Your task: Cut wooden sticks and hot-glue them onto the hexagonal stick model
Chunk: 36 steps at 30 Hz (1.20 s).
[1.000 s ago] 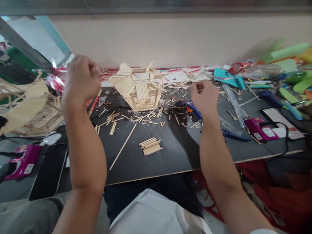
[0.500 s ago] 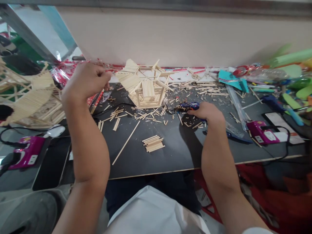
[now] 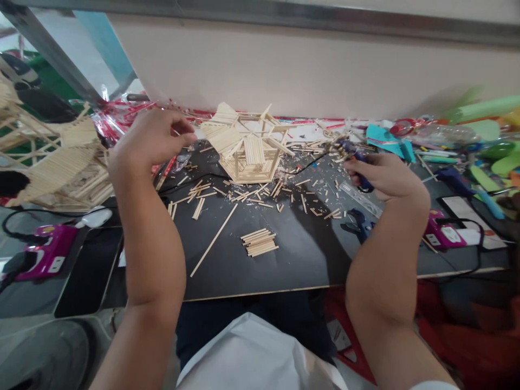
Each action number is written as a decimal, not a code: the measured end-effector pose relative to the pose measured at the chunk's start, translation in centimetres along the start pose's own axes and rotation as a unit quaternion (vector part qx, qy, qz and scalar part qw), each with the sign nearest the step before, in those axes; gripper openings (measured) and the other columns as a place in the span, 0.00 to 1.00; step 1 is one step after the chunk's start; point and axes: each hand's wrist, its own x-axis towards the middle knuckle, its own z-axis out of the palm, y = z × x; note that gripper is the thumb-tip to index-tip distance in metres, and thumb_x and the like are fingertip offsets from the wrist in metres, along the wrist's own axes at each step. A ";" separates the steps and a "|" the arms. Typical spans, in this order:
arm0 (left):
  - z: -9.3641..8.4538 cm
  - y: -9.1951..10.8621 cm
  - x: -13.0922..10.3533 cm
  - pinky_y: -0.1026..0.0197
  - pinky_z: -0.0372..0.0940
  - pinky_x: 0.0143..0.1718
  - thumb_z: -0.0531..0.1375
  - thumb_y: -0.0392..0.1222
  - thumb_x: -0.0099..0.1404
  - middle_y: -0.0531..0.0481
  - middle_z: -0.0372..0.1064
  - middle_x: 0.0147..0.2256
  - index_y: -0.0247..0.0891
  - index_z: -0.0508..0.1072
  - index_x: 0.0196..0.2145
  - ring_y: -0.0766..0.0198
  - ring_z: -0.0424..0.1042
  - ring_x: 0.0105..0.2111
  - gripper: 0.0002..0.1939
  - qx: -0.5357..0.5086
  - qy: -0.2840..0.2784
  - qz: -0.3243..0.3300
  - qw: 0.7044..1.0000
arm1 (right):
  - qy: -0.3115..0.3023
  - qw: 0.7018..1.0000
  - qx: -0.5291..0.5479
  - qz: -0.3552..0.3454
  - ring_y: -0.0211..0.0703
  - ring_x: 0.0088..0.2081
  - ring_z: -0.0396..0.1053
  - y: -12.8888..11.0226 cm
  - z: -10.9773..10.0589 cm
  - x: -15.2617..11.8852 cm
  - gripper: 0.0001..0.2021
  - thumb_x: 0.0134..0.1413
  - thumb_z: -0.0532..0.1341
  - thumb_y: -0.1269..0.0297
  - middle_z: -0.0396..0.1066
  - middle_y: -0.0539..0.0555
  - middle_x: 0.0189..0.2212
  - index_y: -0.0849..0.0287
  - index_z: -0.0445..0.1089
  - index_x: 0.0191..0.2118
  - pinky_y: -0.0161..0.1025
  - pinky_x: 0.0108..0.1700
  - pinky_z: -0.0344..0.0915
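My right hand (image 3: 384, 176) is closed around a blue hot glue gun (image 3: 361, 157), lifted over the right part of the dark tabletop. A black cord runs from the gun leftward. My left hand (image 3: 160, 135) hovers at the back left, its fingers loosely bent with a gap beside the thumb; nothing shows between them. Right of that hand stands a wooden-stick model (image 3: 249, 149) with a many-sided base and slatted roof panels. Nearer me lie a small stack of cut sticks (image 3: 260, 242) and one long thin stick (image 3: 214, 240).
Stick scraps (image 3: 199, 189) litter the table around the model. Blue-handled pliers (image 3: 359, 223) and a clear ruler (image 3: 359, 197) lie at right. Magenta power sockets (image 3: 52, 249) and a phone (image 3: 89, 271) are at left. Another stick model (image 3: 60, 157) stands far left.
My right hand has picked the glue gun up off the table and moved it right and back. The fingers of my left hand have loosened; that arm has barely moved.
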 end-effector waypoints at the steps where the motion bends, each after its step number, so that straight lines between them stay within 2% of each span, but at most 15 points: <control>1: 0.0 0.2 0.0 0.55 0.64 0.50 0.58 0.50 0.70 0.41 0.79 0.48 0.35 0.78 0.48 0.59 0.71 0.41 0.18 0.003 0.002 0.010 1.000 | 0.006 0.997 0.080 0.008 0.36 0.22 0.61 -0.2 0.1 0.1 0.14 0.56 0.65 0.79 0.65 0.49 0.20 0.59 0.70 0.23 0.36 0.25 0.57; 3: 0.1 0.4 0.0 0.56 0.65 0.49 0.58 0.50 0.70 0.42 0.80 0.46 0.35 0.79 0.47 0.60 0.71 0.39 0.18 0.008 0.003 0.030 0.999 | 0.021 0.981 0.194 0.012 0.35 0.22 0.61 -0.8 0.3 0.4 0.15 0.56 0.62 0.83 0.65 0.50 0.21 0.60 0.70 0.22 0.34 0.24 0.57; 6: 0.2 0.6 0.2 0.55 0.66 0.48 0.57 0.51 0.70 0.43 0.81 0.44 0.36 0.79 0.46 0.60 0.71 0.39 0.18 0.008 0.015 0.056 0.998 | 0.087 0.969 0.226 -0.057 0.36 0.21 0.61 -1.8 0.4 1.5 0.16 0.54 0.61 0.83 0.65 0.50 0.20 0.59 0.69 0.21 0.35 0.23 0.57; 8: 0.4 0.9 0.3 0.54 0.66 0.51 0.56 0.51 0.70 0.43 0.81 0.43 0.36 0.79 0.46 0.60 0.72 0.39 0.19 0.007 0.031 0.069 0.997 | 0.142 0.961 0.190 -0.139 0.36 0.21 0.61 -2.5 0.7 2.6 0.12 0.51 0.64 0.81 0.64 0.48 0.19 0.59 0.70 0.21 0.37 0.24 0.57; 10: 0.7 1.5 0.5 0.53 0.66 0.53 0.56 0.51 0.70 0.43 0.80 0.44 0.36 0.80 0.47 0.58 0.73 0.41 0.20 0.002 0.039 0.086 0.995 | 0.185 0.937 0.143 -0.259 0.36 0.22 0.59 -3.3 1.5 3.8 0.08 0.46 0.66 0.77 0.62 0.46 0.20 0.58 0.72 0.24 0.38 0.28 0.57; 12: 1.1 2.3 0.7 0.52 0.66 0.54 0.56 0.51 0.69 0.43 0.80 0.46 0.36 0.80 0.48 0.55 0.74 0.44 0.21 -0.004 0.036 0.107 0.994 | 0.207 0.902 0.087 -0.369 0.35 0.24 0.55 -4.0 2.7 4.7 0.04 0.43 0.66 0.74 0.60 0.45 0.22 0.58 0.73 0.26 0.39 0.31 0.57; 14: 1.5 3.1 0.9 0.50 0.66 0.54 0.57 0.50 0.67 0.43 0.80 0.45 0.37 0.81 0.46 0.52 0.75 0.45 0.19 0.003 0.033 0.114 0.993 | 0.212 0.881 0.005 -0.422 0.36 0.26 0.54 -4.8 4.1 4.9 0.04 0.42 0.65 0.72 0.61 0.45 0.23 0.57 0.73 0.29 0.39 0.32 0.56; 16: 1.8 4.0 1.0 0.49 0.66 0.55 0.57 0.50 0.66 0.43 0.79 0.46 0.39 0.81 0.45 0.49 0.75 0.48 0.18 0.019 0.013 0.128 0.991 | 0.201 0.879 -0.099 -0.420 0.39 0.29 0.58 -5.5 5.4 4.7 0.06 0.44 0.65 0.72 0.66 0.47 0.26 0.55 0.71 0.31 0.40 0.34 0.57; 18: 2.0 4.8 1.0 0.48 0.65 0.56 0.57 0.51 0.66 0.43 0.79 0.46 0.41 0.82 0.45 0.47 0.75 0.50 0.19 0.035 -0.004 0.140 0.990 | 0.160 0.883 -0.196 -0.394 0.42 0.33 0.64 -6.0 6.3 4.2 0.07 0.49 0.64 0.71 0.73 0.50 0.32 0.52 0.69 0.33 0.39 0.39 0.60; 22: 1.9 5.8 0.8 0.48 0.63 0.57 0.54 0.55 0.68 0.40 0.78 0.47 0.38 0.81 0.49 0.46 0.74 0.51 0.24 0.059 -0.038 0.153 0.986 | 0.083 0.892 -0.289 -0.338 0.42 0.44 0.68 -6.4 6.9 3.6 0.04 0.61 0.60 0.65 0.78 0.51 0.45 0.48 0.68 0.41 0.35 0.49 0.63; 26: 1.9 5.8 0.7 0.51 0.64 0.56 0.55 0.58 0.67 0.41 0.79 0.48 0.40 0.80 0.50 0.49 0.74 0.50 0.26 0.072 -0.088 0.129 0.985 | 0.084 0.897 -0.296 -0.316 0.44 0.47 0.70 -6.1 6.7 3.8 0.09 0.62 0.59 0.66 0.78 0.51 0.49 0.47 0.70 0.46 0.37 0.51 0.64; 30: 2.0 5.6 0.7 0.52 0.64 0.56 0.54 0.58 0.68 0.41 0.78 0.49 0.38 0.79 0.51 0.51 0.74 0.48 0.26 0.074 -0.086 0.133 0.985 | 0.086 0.898 -0.241 -0.358 0.50 0.45 0.73 -5.7 6.9 4.4 0.09 0.57 0.60 0.69 0.78 0.54 0.43 0.49 0.72 0.42 0.42 0.47 0.65; 36: 2.0 5.8 0.5 0.51 0.64 0.53 0.53 0.58 0.68 0.39 0.78 0.48 0.37 0.79 0.50 0.51 0.74 0.45 0.27 0.081 -0.084 0.137 0.984 | 0.079 0.893 -0.205 -0.394 0.51 0.42 0.74 -5.3 7.3 4.9 0.09 0.54 0.61 0.71 0.77 0.54 0.39 0.51 0.72 0.40 0.43 0.47 0.65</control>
